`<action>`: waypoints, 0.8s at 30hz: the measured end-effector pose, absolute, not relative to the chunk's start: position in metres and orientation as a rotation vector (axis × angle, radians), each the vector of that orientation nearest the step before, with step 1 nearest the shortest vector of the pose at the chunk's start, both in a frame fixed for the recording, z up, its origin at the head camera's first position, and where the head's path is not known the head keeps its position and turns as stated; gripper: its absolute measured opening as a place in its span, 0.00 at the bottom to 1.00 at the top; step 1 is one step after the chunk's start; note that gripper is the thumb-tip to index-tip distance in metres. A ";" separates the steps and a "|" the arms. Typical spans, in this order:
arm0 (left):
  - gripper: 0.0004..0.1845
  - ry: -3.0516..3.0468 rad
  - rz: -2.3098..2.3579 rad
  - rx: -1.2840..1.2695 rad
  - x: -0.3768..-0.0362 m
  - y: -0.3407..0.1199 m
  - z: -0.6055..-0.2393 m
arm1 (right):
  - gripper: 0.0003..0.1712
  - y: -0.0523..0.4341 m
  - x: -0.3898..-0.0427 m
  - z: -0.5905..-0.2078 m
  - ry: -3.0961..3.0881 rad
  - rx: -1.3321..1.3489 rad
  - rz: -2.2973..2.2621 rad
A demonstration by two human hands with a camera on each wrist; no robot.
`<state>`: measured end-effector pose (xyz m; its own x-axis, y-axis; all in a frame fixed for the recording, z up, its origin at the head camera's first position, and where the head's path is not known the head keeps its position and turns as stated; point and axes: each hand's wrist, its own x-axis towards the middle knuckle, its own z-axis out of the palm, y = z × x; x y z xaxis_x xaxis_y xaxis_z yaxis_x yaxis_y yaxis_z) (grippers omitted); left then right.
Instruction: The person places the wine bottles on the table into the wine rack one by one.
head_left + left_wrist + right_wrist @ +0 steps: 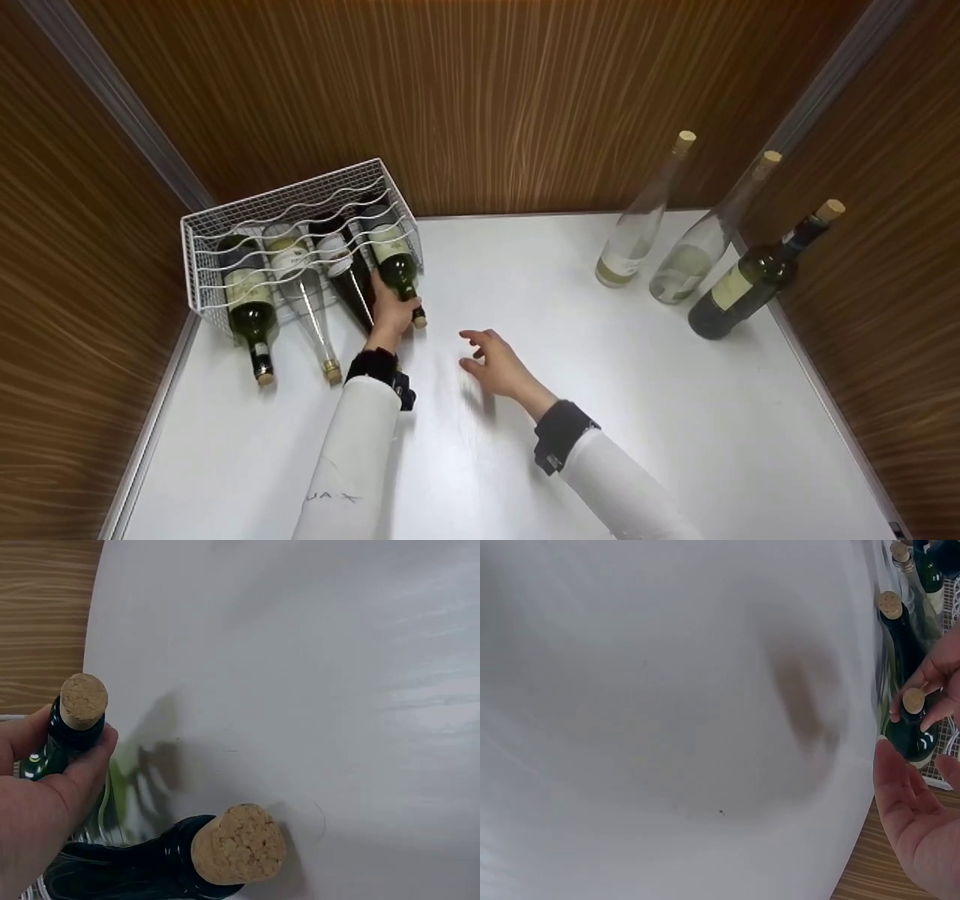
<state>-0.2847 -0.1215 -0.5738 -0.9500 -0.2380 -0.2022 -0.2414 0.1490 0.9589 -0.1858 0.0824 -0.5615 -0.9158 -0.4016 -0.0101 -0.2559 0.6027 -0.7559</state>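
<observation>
- wire rack (196,247) at the surface's (525,420) left rear: four bottles lie in it, necks out
- left hand (391,311): fingers clamped on the neck of the rightmost green bottle (395,264), which sits in the rack
- right hand (499,365): fingers apart, empty, hovering mid-surface
- three upright bottles (697,251) at right rear, well apart from the rack, look not yet racked

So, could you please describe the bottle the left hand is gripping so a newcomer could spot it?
Find the white wire rack at the table's back left corner. Four bottles lie in it; the held bottle is the rightmost, dark green and corked, with the left hand around its neck.
</observation>
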 end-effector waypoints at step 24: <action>0.24 2.606 1.512 -0.319 -0.293 -0.125 -0.565 | 0.30 0.086 -0.189 -0.557 2.734 -0.581 -1.064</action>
